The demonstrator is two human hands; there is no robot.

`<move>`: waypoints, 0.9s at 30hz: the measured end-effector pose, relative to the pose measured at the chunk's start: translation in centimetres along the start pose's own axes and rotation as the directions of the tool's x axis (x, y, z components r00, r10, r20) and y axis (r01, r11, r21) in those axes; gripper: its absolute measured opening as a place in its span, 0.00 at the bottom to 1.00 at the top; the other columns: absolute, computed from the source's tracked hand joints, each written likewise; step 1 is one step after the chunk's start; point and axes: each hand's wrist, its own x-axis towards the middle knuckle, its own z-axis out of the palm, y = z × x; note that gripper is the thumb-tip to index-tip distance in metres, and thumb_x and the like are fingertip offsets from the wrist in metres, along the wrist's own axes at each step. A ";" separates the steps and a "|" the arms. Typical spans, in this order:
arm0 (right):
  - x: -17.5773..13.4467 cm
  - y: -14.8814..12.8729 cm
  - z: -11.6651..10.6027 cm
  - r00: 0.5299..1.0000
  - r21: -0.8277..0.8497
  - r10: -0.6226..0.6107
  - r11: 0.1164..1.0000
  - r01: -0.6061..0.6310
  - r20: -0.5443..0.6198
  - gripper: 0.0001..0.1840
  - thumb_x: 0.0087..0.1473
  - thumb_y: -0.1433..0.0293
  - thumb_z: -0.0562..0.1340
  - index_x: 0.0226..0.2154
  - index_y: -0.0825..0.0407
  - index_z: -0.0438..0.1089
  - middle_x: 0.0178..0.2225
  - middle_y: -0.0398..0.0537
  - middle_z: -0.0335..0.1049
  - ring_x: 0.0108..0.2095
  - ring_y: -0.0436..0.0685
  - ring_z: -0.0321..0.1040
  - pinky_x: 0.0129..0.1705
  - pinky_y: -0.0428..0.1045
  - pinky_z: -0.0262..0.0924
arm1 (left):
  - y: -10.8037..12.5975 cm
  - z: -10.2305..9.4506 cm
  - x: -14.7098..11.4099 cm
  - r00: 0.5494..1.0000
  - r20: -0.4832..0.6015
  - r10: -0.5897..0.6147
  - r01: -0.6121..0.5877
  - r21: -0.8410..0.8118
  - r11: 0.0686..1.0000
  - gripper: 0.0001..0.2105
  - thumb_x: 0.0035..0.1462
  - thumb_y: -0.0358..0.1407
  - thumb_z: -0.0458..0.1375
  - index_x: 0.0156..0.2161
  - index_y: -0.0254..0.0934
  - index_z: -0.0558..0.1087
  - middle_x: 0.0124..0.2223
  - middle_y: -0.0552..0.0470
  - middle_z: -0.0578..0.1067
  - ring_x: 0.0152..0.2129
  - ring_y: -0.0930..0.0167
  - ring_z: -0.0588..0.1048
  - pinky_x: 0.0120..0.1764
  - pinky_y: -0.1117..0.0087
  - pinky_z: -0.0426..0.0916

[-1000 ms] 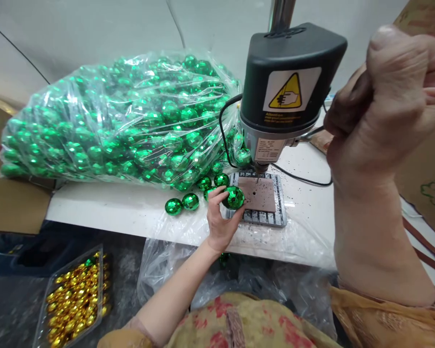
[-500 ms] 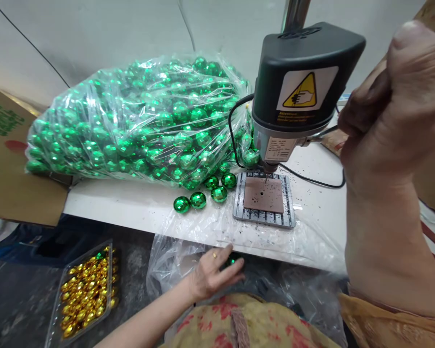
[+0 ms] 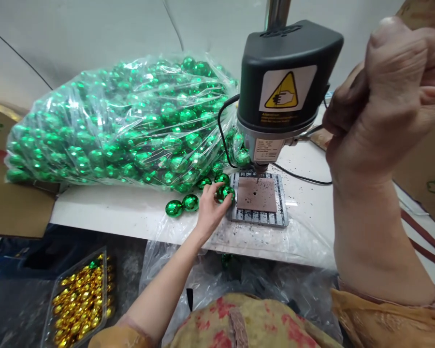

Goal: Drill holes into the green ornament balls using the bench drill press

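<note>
Pale wall [image 3: 130, 24] behind a white desk [image 3: 105, 205] bearing a drill press [image 3: 290, 72]. Just left of the slotted base plate [image 3: 257, 220], a green faceted ball [image 3: 226, 194] in the left hand [image 3: 210, 210], pinched between thumb and narrowed fingers; hard to tell whether clear of the desk. Around the end of the lever [image 3: 313, 131], the right hand [image 3: 391, 106], fingers curled into a tight fist. Best, probably, to pinch the smooth ball by opposite sides, lift without nudging its neighbours, keep fingertips away from the bit [image 3: 258, 178] and hold the lever steady meanwhile. By count: one drill press, one brown pad [image 3: 266, 200] on one base plate, one ball in hand, two loose balls [image 3: 204, 182] just behind, two more balls [image 3: 190, 203] side by side farther left; one clear bag [image 3: 112, 121] of green balls and one clear tray [image 3: 105, 290] of gold balls [image 3: 76, 302], both beyond counting.
</note>
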 end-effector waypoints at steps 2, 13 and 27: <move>0.0 0.0 0.1 0.999 -0.002 -0.031 1.000 0.031 -0.026 0.24 0.56 0.78 0.59 0.14 0.50 0.52 0.11 0.37 0.49 0.12 0.44 0.43 0.18 0.48 0.35 | 0.6 0.7 0.4 0.995 0.056 -0.077 0.089 -0.267 0.960 0.19 0.54 0.44 0.65 0.49 0.40 0.74 0.40 0.50 0.73 0.29 0.74 0.72 0.33 0.73 0.69; -0.2 0.3 0.0 1.000 -0.083 -0.005 0.997 0.005 0.001 0.27 0.53 0.57 0.64 0.16 0.51 0.51 0.13 0.36 0.49 0.13 0.44 0.42 0.19 0.48 0.39 | 1.3 5.5 2.1 0.982 0.175 -0.078 0.160 -0.531 0.832 0.28 0.51 0.49 0.68 0.53 0.39 0.70 0.45 0.47 0.78 0.38 0.68 0.78 0.42 0.66 0.74; -0.1 -0.7 0.4 0.999 -0.052 0.029 0.998 -0.028 0.022 0.24 0.59 0.80 0.56 0.15 0.52 0.50 0.12 0.35 0.48 0.12 0.42 0.41 0.19 0.46 0.41 | 1.2 6.6 1.7 0.969 0.219 0.113 -0.011 -0.419 0.908 0.26 0.52 0.43 0.68 0.55 0.38 0.70 0.54 0.44 0.75 0.51 0.62 0.75 0.56 0.58 0.69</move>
